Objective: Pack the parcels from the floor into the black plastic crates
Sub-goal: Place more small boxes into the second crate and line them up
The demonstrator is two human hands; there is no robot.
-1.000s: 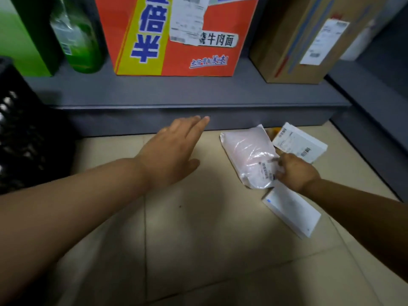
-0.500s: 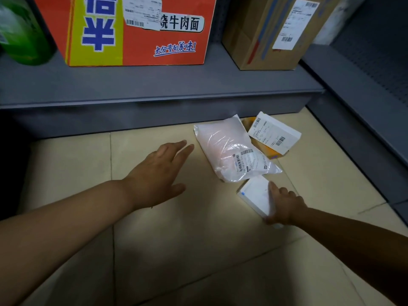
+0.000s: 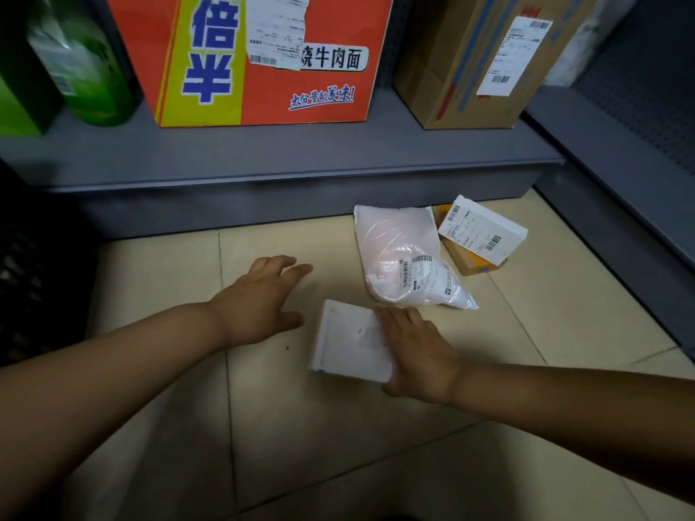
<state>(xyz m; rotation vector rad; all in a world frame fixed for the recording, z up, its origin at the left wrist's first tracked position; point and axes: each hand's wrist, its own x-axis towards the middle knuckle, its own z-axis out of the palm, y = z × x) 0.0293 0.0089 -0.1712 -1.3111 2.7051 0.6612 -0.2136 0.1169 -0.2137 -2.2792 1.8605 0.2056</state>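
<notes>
Beige tiled floor (image 3: 376,445), frame centre: my right hand (image 3: 417,355) clasps a flat white rectangular parcel (image 3: 349,342); my left hand (image 3: 259,298), fingers spread, empty. Black plastic crate (image 3: 34,287), left edge.

Both forearms are bare to the frame's edge, with no sleeves, and neither the left hand (image 3: 259,300) nor the right hand (image 3: 417,351) wears a glove, ring or watch.

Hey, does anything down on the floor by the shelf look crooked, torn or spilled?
Nothing looks torn or spilled. The small white labelled box sits tilted, propped on the yellow-brown box beneath it. The white plastic bag parcel lies at an angle, and the flat white parcel under the right hand is skewed to the floor tiles.
</notes>
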